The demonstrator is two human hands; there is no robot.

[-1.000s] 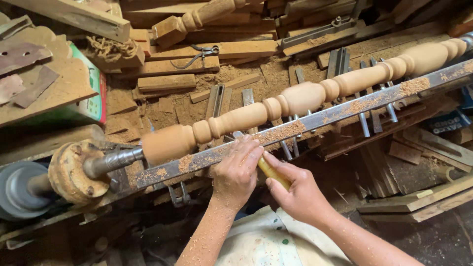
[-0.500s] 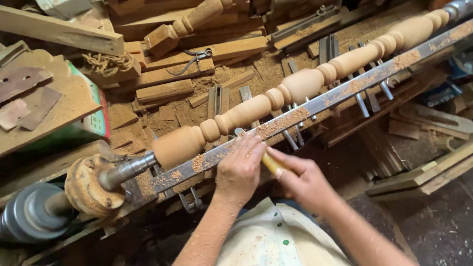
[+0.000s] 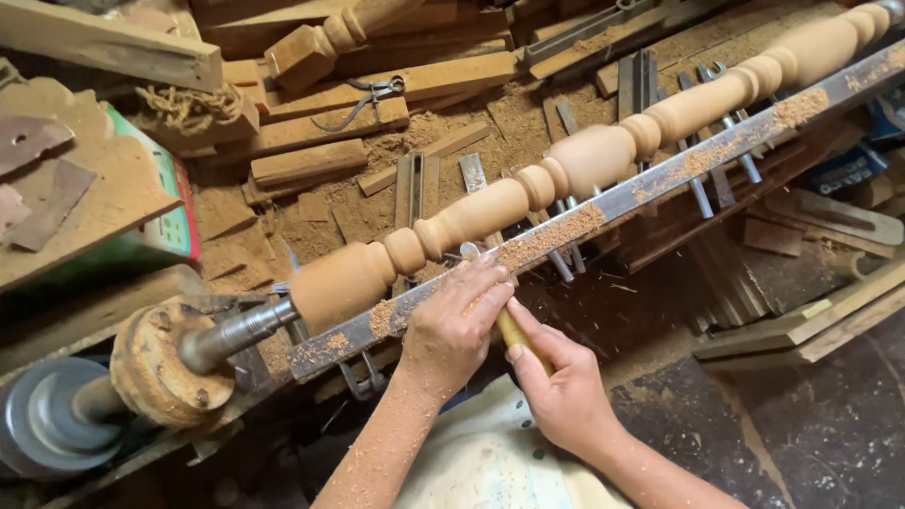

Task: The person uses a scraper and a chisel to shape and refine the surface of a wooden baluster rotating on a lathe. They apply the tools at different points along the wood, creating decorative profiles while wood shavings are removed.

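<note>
A long turned wooden spindle (image 3: 528, 184) with beads and coves is mounted on a lathe, running from lower left to upper right. A sawdust-covered metal tool rest (image 3: 660, 179) runs along its near side. My left hand (image 3: 457, 325) lies on the rest and presses down a chisel (image 3: 468, 251), whose metal tip meets the spindle near a narrow neck. My right hand (image 3: 561, 386) grips the chisel's yellow wooden handle (image 3: 514, 332) just behind. Both forearms are dusted with sawdust.
The lathe's metal shaft (image 3: 231, 335) and wooden disc (image 3: 165, 368) sit at lower left. Wood offcuts, a second turned piece (image 3: 330, 38), metal calipers (image 3: 363, 99), several chisels and spanners (image 3: 716, 184) lie behind in sawdust. Planks (image 3: 801, 325) lean at right.
The view has shifted, so the spindle and lathe sit lower and further right in the picture. Both hands stay on the chisel at the same neck of the spindle.
</note>
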